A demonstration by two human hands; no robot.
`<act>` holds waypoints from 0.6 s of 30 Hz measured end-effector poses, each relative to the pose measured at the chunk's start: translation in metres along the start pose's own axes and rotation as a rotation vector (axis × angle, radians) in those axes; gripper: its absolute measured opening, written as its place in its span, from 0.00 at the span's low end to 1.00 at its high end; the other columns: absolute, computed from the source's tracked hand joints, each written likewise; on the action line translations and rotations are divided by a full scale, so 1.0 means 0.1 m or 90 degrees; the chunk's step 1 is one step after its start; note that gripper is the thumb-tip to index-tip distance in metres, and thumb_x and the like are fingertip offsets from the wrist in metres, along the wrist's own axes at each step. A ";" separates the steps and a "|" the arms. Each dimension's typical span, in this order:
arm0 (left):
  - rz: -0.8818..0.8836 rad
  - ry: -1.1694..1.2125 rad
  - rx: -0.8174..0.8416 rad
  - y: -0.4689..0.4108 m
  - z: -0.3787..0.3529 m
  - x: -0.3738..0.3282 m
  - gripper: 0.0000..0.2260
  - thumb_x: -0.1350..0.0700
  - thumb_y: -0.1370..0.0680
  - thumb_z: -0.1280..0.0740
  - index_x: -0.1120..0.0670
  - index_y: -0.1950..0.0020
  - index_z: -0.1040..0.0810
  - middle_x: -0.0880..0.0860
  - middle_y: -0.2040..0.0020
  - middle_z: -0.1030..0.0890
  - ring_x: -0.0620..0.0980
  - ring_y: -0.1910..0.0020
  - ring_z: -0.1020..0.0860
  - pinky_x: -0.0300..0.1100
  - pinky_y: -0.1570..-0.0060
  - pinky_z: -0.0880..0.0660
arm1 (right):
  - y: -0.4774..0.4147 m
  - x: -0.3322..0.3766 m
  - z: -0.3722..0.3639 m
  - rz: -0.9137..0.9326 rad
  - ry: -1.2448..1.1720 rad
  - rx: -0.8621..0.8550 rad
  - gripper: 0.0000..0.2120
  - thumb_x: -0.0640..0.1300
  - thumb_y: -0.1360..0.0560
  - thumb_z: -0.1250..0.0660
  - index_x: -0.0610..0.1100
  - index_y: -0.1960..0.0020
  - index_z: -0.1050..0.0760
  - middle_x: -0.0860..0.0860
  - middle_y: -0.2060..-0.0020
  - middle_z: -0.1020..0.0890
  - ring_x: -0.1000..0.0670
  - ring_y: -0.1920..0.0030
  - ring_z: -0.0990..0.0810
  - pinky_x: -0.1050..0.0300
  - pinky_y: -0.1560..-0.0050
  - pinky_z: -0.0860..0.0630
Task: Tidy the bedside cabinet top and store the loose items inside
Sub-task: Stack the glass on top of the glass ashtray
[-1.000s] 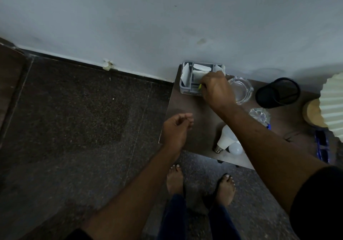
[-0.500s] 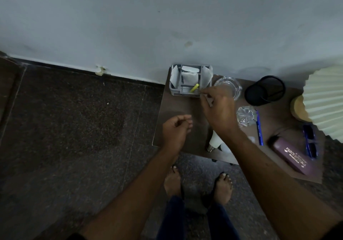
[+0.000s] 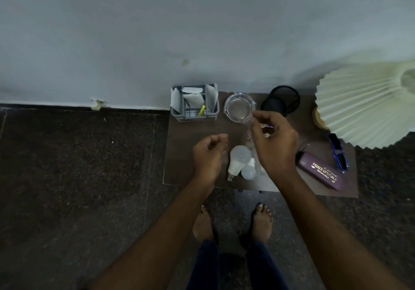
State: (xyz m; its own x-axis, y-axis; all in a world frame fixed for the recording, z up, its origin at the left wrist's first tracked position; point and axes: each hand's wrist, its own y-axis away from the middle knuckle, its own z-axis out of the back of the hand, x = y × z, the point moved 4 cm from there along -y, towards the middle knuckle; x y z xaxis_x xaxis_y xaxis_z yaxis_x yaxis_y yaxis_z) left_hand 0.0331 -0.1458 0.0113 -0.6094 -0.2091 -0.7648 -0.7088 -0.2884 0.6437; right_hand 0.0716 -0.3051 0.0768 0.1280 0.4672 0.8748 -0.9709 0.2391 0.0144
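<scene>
The brown bedside cabinet top (image 3: pixel 186 148) stands against the wall. At its back left is a grey organiser tray (image 3: pixel 177 115) holding white papers and a yellow item (image 3: pixel 201 110). My right hand (image 3: pixel 275 148) hovers over the middle, just in front of a glass ashtray (image 3: pixel 239 108), fingers curved and apart; a glint of the blue pen (image 3: pixel 268 128) shows between them. It hides the small glass piece. My left hand (image 3: pixel 208 155) floats over the left front, loosely curled and holding nothing. A large white bulb (image 3: pixel 238 160) and a small one (image 3: pixel 248 172) lie between my hands.
A black mesh cup (image 3: pixel 281 100) stands at the back. A pleated lamp shade (image 3: pixel 363 108) overhangs the right end. Blue glasses (image 3: pixel 339 152) and a purple spectacle case (image 3: pixel 320 172) lie front right. My bare feet are on the dark floor (image 3: pixel 78 166) below the front edge.
My right hand has left the yellow item in the grey tray and moved right and back toward me, over the pen. The left hand has barely moved.
</scene>
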 end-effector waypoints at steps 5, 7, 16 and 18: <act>-0.012 -0.017 0.011 -0.01 -0.24 -0.03 0.07 0.64 0.21 0.32 0.57 0.45 0.17 0.55 0.46 0.15 0.50 0.48 0.18 0.48 0.44 0.19 | 0.01 -0.26 0.29 -0.120 -0.055 -0.023 0.10 0.42 0.20 0.32 0.45 0.40 0.19 0.53 0.47 0.15 0.56 0.48 0.17 0.63 0.49 0.20; -0.012 -0.019 0.020 -0.02 -0.34 -0.05 0.07 0.62 0.20 0.32 0.55 0.45 0.17 0.54 0.46 0.15 0.49 0.47 0.18 0.49 0.42 0.20 | 0.01 -0.36 0.32 -0.167 -0.075 -0.022 0.12 0.43 0.19 0.33 0.44 0.37 0.20 0.54 0.46 0.16 0.58 0.46 0.17 0.63 0.46 0.20; 0.045 -0.010 0.064 -0.07 -0.75 -0.17 0.08 0.56 0.20 0.34 0.58 0.50 0.17 0.64 0.47 0.15 0.61 0.46 0.17 0.61 0.40 0.22 | -0.01 -0.74 0.16 -0.376 -0.186 0.002 0.09 0.52 0.21 0.30 0.49 0.44 0.20 0.63 0.57 0.16 0.65 0.54 0.17 0.73 0.57 0.23; 0.066 -0.011 0.069 -0.08 -0.80 -0.15 0.11 0.55 0.21 0.34 0.61 0.48 0.16 0.64 0.47 0.15 0.63 0.46 0.17 0.63 0.39 0.23 | -0.02 -0.75 0.09 -0.402 -0.205 0.038 0.11 0.55 0.22 0.31 0.49 0.46 0.19 0.57 0.54 0.13 0.58 0.51 0.15 0.61 0.50 0.19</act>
State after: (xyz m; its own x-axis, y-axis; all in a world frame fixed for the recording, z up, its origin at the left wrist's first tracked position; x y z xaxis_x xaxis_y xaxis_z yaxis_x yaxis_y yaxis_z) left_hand 0.0769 -0.2149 0.0154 -0.6867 -0.2170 -0.6938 -0.6750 -0.1639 0.7194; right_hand 0.0622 -0.3484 0.0160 0.6124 -0.0226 0.7902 -0.7416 0.3300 0.5841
